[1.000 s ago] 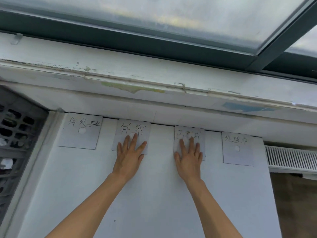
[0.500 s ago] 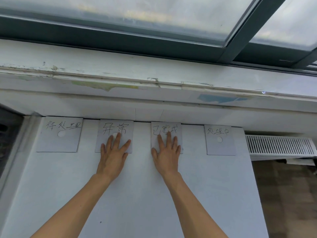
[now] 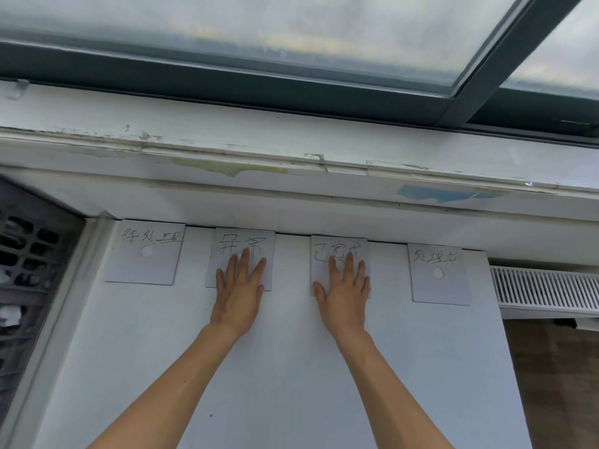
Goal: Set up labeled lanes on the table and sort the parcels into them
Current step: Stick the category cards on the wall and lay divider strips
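Note:
Several white label cards with handwritten characters lie in a row along the far edge of the white table [image 3: 285, 367]. My left hand [image 3: 239, 293] lies flat with spread fingers on the second card from the left [image 3: 223, 251]. My right hand [image 3: 344, 294] presses flat on the third card [image 3: 321, 251]. The leftmost card [image 3: 146, 252] and the rightmost card [image 3: 439, 273] lie untouched, each with a round hole in it. No parcels are in view.
A white wall and a worn window sill [image 3: 291, 157] rise right behind the cards. A dark perforated crate [image 3: 29, 270] stands at the left of the table. A white radiator grille [image 3: 544, 288] sits beyond the table's right edge.
Both hands stay flat on the two middle cards. The right hand's card has slid left, widening the gap to the rightmost card. The view swung right, then back left.

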Available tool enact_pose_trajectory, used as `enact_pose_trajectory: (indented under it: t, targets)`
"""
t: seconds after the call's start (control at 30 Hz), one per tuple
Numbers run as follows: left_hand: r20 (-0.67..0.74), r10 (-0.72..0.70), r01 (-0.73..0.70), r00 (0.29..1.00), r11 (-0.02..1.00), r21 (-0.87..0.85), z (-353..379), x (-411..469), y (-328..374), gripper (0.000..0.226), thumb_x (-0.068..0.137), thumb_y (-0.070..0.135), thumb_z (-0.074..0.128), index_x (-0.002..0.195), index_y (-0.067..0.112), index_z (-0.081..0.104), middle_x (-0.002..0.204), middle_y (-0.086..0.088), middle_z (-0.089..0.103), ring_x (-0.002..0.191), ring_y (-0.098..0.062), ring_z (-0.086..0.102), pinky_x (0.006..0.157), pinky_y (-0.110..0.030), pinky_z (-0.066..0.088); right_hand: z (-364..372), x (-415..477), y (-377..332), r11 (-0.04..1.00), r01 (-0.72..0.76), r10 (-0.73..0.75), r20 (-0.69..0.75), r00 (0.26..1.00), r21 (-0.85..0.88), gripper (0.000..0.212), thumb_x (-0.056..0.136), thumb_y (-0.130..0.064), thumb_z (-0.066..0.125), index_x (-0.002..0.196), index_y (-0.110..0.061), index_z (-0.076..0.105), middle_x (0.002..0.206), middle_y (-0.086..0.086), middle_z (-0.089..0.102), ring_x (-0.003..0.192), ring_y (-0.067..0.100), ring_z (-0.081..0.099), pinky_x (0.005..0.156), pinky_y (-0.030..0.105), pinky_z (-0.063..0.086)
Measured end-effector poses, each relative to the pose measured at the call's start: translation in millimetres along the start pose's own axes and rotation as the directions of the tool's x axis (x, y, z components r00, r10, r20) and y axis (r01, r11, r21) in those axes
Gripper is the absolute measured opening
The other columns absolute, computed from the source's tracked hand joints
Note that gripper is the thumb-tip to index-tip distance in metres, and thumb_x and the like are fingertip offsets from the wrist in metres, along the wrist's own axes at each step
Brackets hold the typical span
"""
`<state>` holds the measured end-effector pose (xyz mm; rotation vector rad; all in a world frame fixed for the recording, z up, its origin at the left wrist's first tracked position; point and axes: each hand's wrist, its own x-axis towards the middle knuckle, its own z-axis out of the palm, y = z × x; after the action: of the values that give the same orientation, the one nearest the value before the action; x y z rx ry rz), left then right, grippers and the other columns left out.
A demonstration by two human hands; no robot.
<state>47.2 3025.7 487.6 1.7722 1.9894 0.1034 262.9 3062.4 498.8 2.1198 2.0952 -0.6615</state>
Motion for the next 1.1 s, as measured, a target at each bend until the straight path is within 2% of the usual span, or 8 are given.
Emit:
enact_pose_trajectory:
  t: [0.13, 0.23, 0.33, 0.5, 0.67, 0.8, 0.97, 1.1]
  targets:
    - [-0.167, -0.07, 0.054, 0.983, 0.994, -0.097, -27.4, -18.0, -3.6, 0.049, 0.106, 0.02, 0.042, 0.154, 0.02, 0.033, 0.165, -0.01, 0.012, 0.152, -0.029, 0.009, 0.124, -0.045, 0.004, -18.7, -17.9, -12.1, 0.983, 0.162, -0.145, -0.173, 0.974, 0.086, 0.054, 0.102, -0.034, 0.053, 0.151, -0.014, 0.041, 0.16, 0.014, 0.032, 0.149, 0.035, 0.025, 0.119, 0.048, 0.023]
    - [-0.338, -0.287, 0.211, 0.896, 0.946, -0.245, -58.6, -48.8, -34.7, 0.036, 0.101, 0.006, 0.049, 0.135, 0.013, 0.059, 0.147, -0.011, 0.048, 0.136, -0.03, 0.041, 0.112, -0.04, 0.033, -24.7, -23.5, -45.9, 0.93, 0.327, -0.293, -0.196, 0.936, 0.167, 0.025, 0.098, -0.02, 0.064, 0.12, -0.009, 0.069, 0.118, 0.01, 0.07, 0.11, 0.032, 0.064, 0.089, 0.04, 0.048]
    - [-0.462, -0.442, 0.334, 0.769, 0.894, -0.301, -88.7, -96.5, -82.6, 0.028, 0.096, 0.001, 0.055, 0.119, 0.01, 0.069, 0.119, -0.008, 0.068, 0.111, -0.03, 0.059, 0.092, -0.04, 0.045, -26.3, -31.2, -101.2, 0.901, 0.393, -0.381, -0.101, 0.919, 0.182, 0.013, 0.098, -0.022, 0.062, 0.094, -0.016, 0.072, 0.089, -0.001, 0.071, 0.084, 0.023, 0.066, 0.065, 0.028, 0.039]
    - [-0.401, -0.678, 0.581, 0.616, 0.735, -0.35, -110.2, -177.9, -165.1, 0.023, 0.096, 0.008, 0.059, 0.116, 0.004, 0.069, 0.109, -0.018, 0.067, 0.102, -0.039, 0.059, 0.082, -0.045, 0.048, -20.2, -54.5, -199.4, 0.849, 0.499, -0.511, 0.036, 0.859, 0.173, 0.021, 0.098, -0.033, 0.06, 0.092, -0.016, 0.07, 0.087, -0.001, 0.071, 0.082, 0.023, 0.064, 0.062, 0.029, 0.037]
    - [-0.177, -0.773, 0.716, 0.61, 0.633, -0.295, -90.8, -214.3, -206.5, 0.035, 0.102, 0.023, 0.05, 0.132, 0.007, 0.059, 0.131, -0.012, 0.061, 0.119, -0.031, 0.055, 0.092, -0.041, 0.049, -8.3, -59.8, -298.2, 0.88, 0.442, -0.475, 0.263, 0.84, 0.176, 0.019, 0.095, -0.028, 0.056, 0.092, -0.015, 0.07, 0.086, 0.004, 0.074, 0.082, 0.027, 0.069, 0.074, 0.035, 0.057]
    - [-0.154, -0.758, 0.702, 0.633, 0.647, -0.297, -79.2, -222.9, -221.9, 0.028, 0.104, 0.021, 0.046, 0.122, 0.011, 0.065, 0.119, -0.008, 0.069, 0.106, -0.026, 0.065, 0.083, -0.032, 0.049, 17.4, -59.7, -372.8, 0.879, 0.442, -0.477, 0.275, 0.835, 0.181, 0.023, 0.093, -0.012, 0.049, 0.095, -0.006, 0.072, 0.088, 0.013, 0.075, 0.087, 0.032, 0.07, 0.077, 0.042, 0.059]
    - [-0.154, -0.718, 0.631, 0.679, 0.678, -0.377, -81.7, -227.9, -231.3, 0.031, 0.105, 0.024, 0.042, 0.109, 0.011, 0.07, 0.104, -0.006, 0.073, 0.093, -0.023, 0.067, 0.077, -0.029, 0.05, 53.2, -54.4, -428.9, 0.939, 0.279, -0.331, 0.301, 0.894, 0.203, 0.046, 0.098, -0.041, 0.052, 0.088, 0.0, 0.073, 0.085, 0.014, 0.074, 0.084, 0.031, 0.071, 0.081, 0.036, 0.058]
    - [-0.128, -0.708, 0.627, 0.695, 0.683, -0.374, -84.5, -228.2, -238.4, 0.03, 0.106, 0.022, 0.041, 0.105, 0.013, 0.069, 0.1, -0.004, 0.073, 0.089, -0.019, 0.067, 0.073, -0.028, 0.051, 65.0, -51.7, -441.1, 0.938, 0.347, -0.331, 0.259, 0.907, -0.017, 0.04, 0.098, -0.043, 0.054, 0.092, -0.006, 0.069, 0.089, 0.01, 0.069, 0.087, 0.03, 0.068, 0.066, 0.029, 0.045]
